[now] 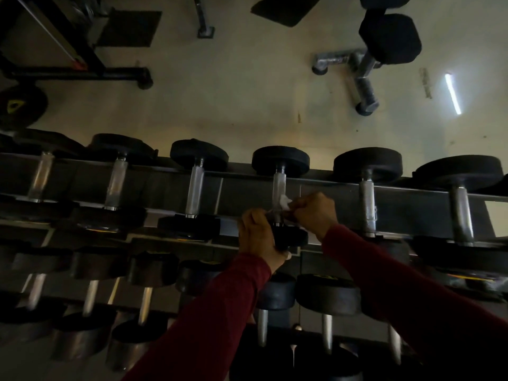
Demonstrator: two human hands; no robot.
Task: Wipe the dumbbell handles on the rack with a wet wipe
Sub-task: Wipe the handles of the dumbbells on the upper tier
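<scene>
A dark rack [330, 193] holds a top row of black dumbbells with silver handles. On the fourth dumbbell from the left, my right hand [313, 210] presses a white wet wipe [284, 202] against the lower part of the handle [279, 185]. My left hand [257, 235] grips that dumbbell's near black head [291, 239]. Both arms wear dark red sleeves. The wipe is mostly hidden between fingers and handle.
Neighbouring dumbbell handles stand at the left [193, 189] and at the right [368, 204]. A lower row of dumbbells [145, 273] lies under my arms. Beyond the rack, on the pale floor, are a bench frame [354, 67], a black machine base [82, 70] and a weight plate [19, 108].
</scene>
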